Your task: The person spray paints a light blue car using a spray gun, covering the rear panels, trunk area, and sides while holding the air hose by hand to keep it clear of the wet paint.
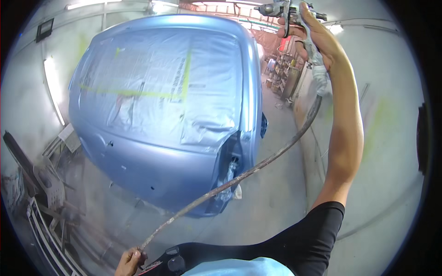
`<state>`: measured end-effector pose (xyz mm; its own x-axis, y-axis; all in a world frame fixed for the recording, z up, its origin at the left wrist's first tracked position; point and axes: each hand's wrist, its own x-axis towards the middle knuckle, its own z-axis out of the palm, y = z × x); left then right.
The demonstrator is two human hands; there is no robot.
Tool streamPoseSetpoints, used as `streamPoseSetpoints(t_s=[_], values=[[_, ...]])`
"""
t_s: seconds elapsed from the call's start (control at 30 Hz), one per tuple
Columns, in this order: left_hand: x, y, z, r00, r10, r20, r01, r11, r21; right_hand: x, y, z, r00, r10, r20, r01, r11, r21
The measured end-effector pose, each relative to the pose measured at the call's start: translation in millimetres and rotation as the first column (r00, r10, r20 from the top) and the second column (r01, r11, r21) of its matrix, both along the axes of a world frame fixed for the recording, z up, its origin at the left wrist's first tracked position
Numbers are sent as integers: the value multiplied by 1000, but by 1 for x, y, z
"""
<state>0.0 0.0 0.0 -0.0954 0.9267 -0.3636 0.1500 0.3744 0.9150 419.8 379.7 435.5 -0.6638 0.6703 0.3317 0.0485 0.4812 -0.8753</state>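
Observation:
My right hand (313, 39) is closed on a spray gun (290, 14), raised at the top right beside the car. A worn grey hose (258, 169) runs from the gun's wrapped lower end down across the view to my left hand (131, 257), which grips it near the bottom edge. The rear of a light blue car body (124, 156) fills the middle. Its rear window is covered with masking sheet (142, 69) and yellow-green tape. More crumpled masking hangs in the opening at the car's lower right corner.
Pale walls (391, 78) stand close on both sides, with tube lights (54, 87) on the left. Metal parts and frames (41, 202) lean at the lower left. A cluttered rack (281, 66) stands beyond the car. The grey floor (271, 202) shows between car and right wall.

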Motion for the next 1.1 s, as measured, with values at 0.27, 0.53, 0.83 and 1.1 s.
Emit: streamPoseSetpoints(t_s=[0.27, 0.53, 0.83, 1.1], values=[[74, 77, 15, 984, -115, 137, 94, 984, 152, 34, 79, 50, 816, -572, -77, 547, 724, 420], [102, 101, 47, 979, -106, 172, 68, 975, 213, 69, 178, 55, 963, -186, -193, 223, 956, 192], [135, 126, 93, 966, -71, 248, 5, 966, 257, 77, 303, 90, 889, -421, -180, 432, 902, 23], [134, 123, 59, 930, -24, 367, -74, 965, 251, 82, 333, 56, 698, -640, -321, 671, 742, -22]])
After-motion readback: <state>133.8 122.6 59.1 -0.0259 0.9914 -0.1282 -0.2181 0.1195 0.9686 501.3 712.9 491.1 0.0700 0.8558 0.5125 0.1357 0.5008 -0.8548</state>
